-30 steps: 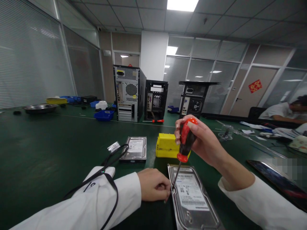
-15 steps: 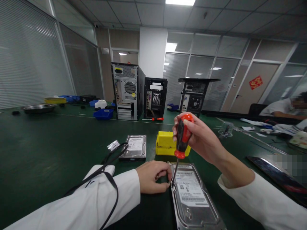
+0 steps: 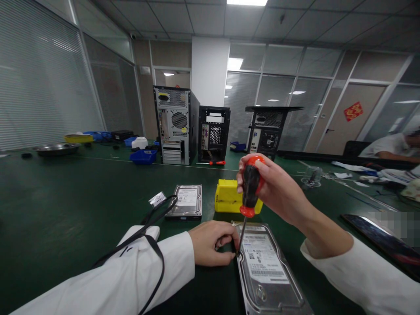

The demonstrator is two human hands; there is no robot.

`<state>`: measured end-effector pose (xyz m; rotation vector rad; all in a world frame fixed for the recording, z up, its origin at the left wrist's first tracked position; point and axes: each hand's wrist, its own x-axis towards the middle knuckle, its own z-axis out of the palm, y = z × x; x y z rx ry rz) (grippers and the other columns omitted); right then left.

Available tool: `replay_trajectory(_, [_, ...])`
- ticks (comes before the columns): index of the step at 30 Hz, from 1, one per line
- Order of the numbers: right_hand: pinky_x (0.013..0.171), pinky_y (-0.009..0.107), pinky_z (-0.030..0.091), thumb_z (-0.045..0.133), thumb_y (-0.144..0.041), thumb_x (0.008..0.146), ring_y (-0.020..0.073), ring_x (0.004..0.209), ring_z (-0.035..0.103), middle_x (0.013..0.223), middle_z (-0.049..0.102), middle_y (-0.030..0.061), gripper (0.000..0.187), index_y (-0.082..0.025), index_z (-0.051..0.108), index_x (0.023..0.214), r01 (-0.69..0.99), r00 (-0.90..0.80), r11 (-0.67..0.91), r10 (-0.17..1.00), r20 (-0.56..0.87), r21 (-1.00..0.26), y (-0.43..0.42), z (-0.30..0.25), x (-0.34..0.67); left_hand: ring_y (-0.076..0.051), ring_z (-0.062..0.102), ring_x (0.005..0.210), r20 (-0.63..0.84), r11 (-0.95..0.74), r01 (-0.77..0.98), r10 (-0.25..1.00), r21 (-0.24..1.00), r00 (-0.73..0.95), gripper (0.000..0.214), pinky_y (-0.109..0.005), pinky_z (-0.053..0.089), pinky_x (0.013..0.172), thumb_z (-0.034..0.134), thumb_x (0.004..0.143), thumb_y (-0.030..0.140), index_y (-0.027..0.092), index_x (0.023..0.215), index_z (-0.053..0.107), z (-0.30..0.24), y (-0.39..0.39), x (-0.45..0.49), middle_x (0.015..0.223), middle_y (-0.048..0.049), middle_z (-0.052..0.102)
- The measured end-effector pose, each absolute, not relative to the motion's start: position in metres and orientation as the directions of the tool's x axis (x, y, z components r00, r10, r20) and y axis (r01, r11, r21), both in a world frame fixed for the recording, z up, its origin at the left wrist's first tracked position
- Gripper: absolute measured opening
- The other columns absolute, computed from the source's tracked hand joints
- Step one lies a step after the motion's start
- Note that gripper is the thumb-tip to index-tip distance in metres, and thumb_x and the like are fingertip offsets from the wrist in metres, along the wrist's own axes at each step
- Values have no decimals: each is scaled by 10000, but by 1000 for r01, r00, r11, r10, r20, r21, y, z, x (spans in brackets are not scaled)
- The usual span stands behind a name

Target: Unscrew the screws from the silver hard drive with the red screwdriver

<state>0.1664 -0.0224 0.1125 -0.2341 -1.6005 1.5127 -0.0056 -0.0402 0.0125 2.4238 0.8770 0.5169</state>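
Head view: a red-and-black screwdriver (image 3: 251,188) is gripped by the right hand (image 3: 278,183), whose thumb and fingers are closed around the upper part of the handle. The screwdriver is held steeply, not quite upright; its long axis is slanted so that the handle's end is pointed up and slightly to the right, and the shaft is pointed down and slightly to the left. The tip is brought to the left long edge of a silver hard drive (image 3: 267,267), beside a corner of its white label.

The hard drive is laid flat on the green table (image 3: 114,188) with its label side up. Its long axis is directed away from the wearer, with the far end skewed to the left and the near end cut off by the bottom of the frame.

The left hand (image 3: 211,245) is placed by the same left edge, with thumb and forefinger curled close to the screwdriver's tip; whether anything is pinched between them cannot be told.

Beyond the hard drive, a yellow box (image 3: 226,199) is partly hidden by the right hand. A second drive (image 3: 187,199) is laid flat to the left of the box, its long axis also pointed away from the wearer.
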Motion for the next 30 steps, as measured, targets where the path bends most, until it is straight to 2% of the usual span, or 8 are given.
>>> replay_trajectory(4, [548,171,468,617,-220,791,50,562,532,743,523,-50,197,-243,457,903,-437,-563,250,673,479,-864,-21,111,165,-77,411,556,168,-669,480,665,568,728,176,-169,340,520,591,694,177,172,867,558,13,-41,-6,675,46,428])
replay_trajectory(6, [497,168,432,567,-286,829,41,482,467,653,476,-64,162,-256,439,924,-448,-570,240,666,481,-862,-21,110,165,-74,406,553,176,-669,473,665,573,726,176,-167,338,520,592,689,168,171,862,562,13,-41,-6,669,49,422])
replay_trajectory(10, [631,259,492,371,-427,899,94,656,539,831,510,16,300,-215,482,1080,-432,-606,198,659,446,-880,-21,111,166,-69,394,547,193,-654,479,686,586,702,170,-163,325,517,589,676,144,166,843,568,12,-44,-5,640,57,403])
replay_trajectory(15, [667,208,491,559,-292,828,77,734,557,901,503,0,182,-204,501,976,-423,-567,228,689,452,-877,-20,112,165,-52,418,533,140,-611,496,705,616,695,162,-142,344,517,544,688,108,168,839,548,12,-45,-5,638,65,426])
replay_trajectory(18, [571,178,466,619,-215,786,46,592,534,814,523,-40,211,-222,434,887,-431,-549,252,688,474,-866,-19,112,166,-45,448,524,99,-586,491,701,645,707,179,-136,365,521,547,694,119,174,864,538,10,-44,-4,646,69,452])
replay_trajectory(21, [509,189,437,562,-296,828,47,495,471,688,486,-56,168,-236,423,901,-442,-574,244,663,481,-863,-20,113,167,-45,459,520,94,-578,483,699,658,709,189,-135,369,518,566,683,134,178,864,529,7,-43,-4,650,71,467])
replay_trajectory(25, [640,258,489,409,-418,877,101,673,549,847,514,17,272,-212,502,1028,-441,-601,214,651,464,-872,-23,113,168,-46,474,522,101,-584,484,699,652,708,199,-135,366,513,609,671,175,175,841,506,6,-44,-4,669,71,506])
replay_trajectory(30, [683,222,499,564,-288,818,89,744,574,908,530,12,178,-203,514,966,-432,-578,234,670,466,-871,-23,113,166,-54,482,534,55,-562,502,700,658,712,214,-142,374,520,615,686,204,178,868,506,8,-44,-5,704,64,542])
